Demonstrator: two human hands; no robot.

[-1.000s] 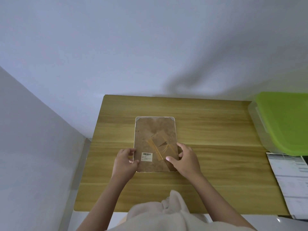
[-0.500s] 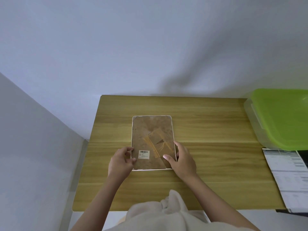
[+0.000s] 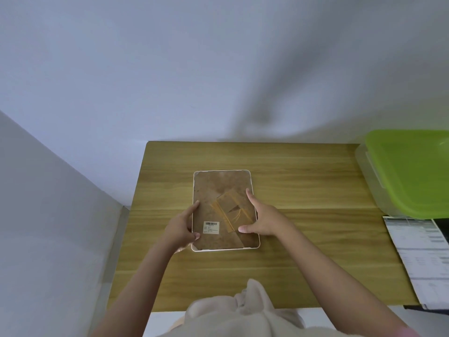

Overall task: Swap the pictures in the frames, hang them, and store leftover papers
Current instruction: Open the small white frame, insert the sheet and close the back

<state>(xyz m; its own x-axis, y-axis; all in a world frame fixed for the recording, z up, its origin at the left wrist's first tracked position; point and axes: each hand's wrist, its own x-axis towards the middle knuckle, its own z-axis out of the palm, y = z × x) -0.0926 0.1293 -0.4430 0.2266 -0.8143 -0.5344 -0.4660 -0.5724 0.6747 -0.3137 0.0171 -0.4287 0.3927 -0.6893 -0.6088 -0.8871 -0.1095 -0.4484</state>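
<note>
We note the wall behind and to our left boxing in the tabletop (image 3: 303, 181), so open room lies mainly to the right of centre and toward us. At the right edge sits a clear storage bin with a green lid (image 3: 410, 171), and nearer us a printed paper sheet (image 3: 420, 259) overhangs the tabletop's right side; a wide sweep of our right arm could, we judge, knock that sheet to the floor. The frame (image 3: 226, 210) lies face down in the middle-left of the tabletop, well apart from every edge, brown backing board up, its easel stand (image 3: 230, 210) folded flat across the board and a barcode label (image 3: 211, 227) near the low left corner. Our left hand (image 3: 181, 227) grips the frame's left edge, thumb on the board and fingers curled under the rim. Our right hand (image 3: 262, 220) lies spread on the right side, forefinger along the right edge, thumb pressing the board near the stand's foot. Main risk, as we judge it: if we lift the board unevenly, the glazing beneath may slide or drop out; we cannot see glass or picture from here. Retaining tabs are too small to make out, so prying blind could bend one or nick a finger. Bare wood around the frame gives space to set the board down.
</note>
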